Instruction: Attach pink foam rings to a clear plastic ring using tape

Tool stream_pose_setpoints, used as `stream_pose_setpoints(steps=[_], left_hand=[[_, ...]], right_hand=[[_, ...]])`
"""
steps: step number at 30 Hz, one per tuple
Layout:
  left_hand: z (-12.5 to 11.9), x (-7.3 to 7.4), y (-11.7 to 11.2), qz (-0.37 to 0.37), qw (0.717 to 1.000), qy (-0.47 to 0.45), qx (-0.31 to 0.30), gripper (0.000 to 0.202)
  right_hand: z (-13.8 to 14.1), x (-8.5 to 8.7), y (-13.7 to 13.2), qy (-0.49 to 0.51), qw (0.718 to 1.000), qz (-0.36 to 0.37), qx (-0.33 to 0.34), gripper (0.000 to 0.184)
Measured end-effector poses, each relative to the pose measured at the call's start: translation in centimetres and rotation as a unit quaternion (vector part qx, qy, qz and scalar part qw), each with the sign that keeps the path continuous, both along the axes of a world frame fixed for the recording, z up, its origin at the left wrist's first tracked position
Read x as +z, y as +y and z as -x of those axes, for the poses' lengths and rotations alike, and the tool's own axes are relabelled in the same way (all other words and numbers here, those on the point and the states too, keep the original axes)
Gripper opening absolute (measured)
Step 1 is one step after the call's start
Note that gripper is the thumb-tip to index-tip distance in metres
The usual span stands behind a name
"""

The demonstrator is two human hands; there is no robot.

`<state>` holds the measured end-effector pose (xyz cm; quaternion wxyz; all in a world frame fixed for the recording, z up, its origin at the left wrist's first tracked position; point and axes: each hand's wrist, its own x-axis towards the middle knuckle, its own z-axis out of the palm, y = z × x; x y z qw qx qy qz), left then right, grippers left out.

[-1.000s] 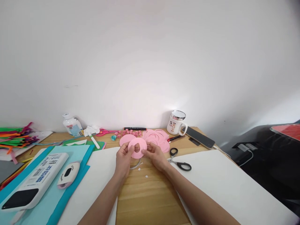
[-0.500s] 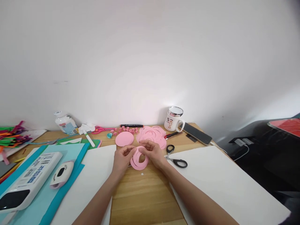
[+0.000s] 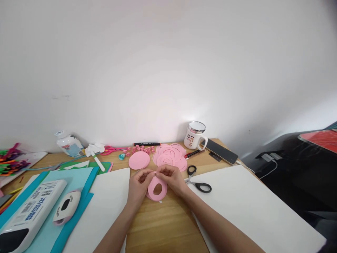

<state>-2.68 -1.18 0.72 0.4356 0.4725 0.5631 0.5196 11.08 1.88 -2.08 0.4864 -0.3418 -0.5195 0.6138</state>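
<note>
Left hand (image 3: 137,185) and right hand (image 3: 173,181) pinch paper ring (image 3: 157,191) by its top; it hangs free above table (image 3: 163,225). Scissors (image 3: 199,184) lie just beside the right hand.

Table (image 3: 163,225), near centre: left hand (image 3: 138,184) and right hand (image 3: 172,179) side by side, paper spiral (image 3: 157,188) between them, over bare tabletop.

Beyond the hands: paper disc (image 3: 139,160), pile of cut spirals (image 3: 170,156) just right of it.

Scissors (image 3: 198,182) just right of the right hand, by the far edge of the right sheet (image 3: 250,207).

Far edge, by the wall: marker (image 3: 146,144), mug (image 3: 194,136) to its right, phone (image 3: 221,151) right of the mug.

Left sheet (image 3: 105,203) left of the hands. Further left, card stack (image 3: 79,175) with punch (image 3: 64,210) and long case (image 3: 26,218) on it.

Bottle (image 3: 68,144) far left. Pipe cleaners (image 3: 10,160) at the left edge.
</note>
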Motion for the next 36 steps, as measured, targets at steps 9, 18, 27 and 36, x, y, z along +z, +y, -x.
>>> stream_pose_setpoints(steps=[9,18,27,36], left_hand=[[0.3,-0.1,0.1,0.019,1.000,-0.005,0.014,0.023],[0.3,0.1,-0.2,-0.004,1.000,-0.001,0.001,0.019],[0.6,-0.2,-0.1,-0.021,0.999,0.028,-0.019,0.020],[0.6,0.1,-0.3,0.002,1.000,-0.021,-0.005,0.022]], right_hand=[[-0.3,1.1,-0.2,0.014,0.998,0.034,0.046,0.031],[-0.2,0.7,-0.3,0.035,0.996,0.042,0.065,0.020],[0.2,0.9,-0.5,0.020,0.997,0.049,0.056,0.019],[0.2,0.9,-0.3,-0.009,0.999,0.019,0.050,0.024]])
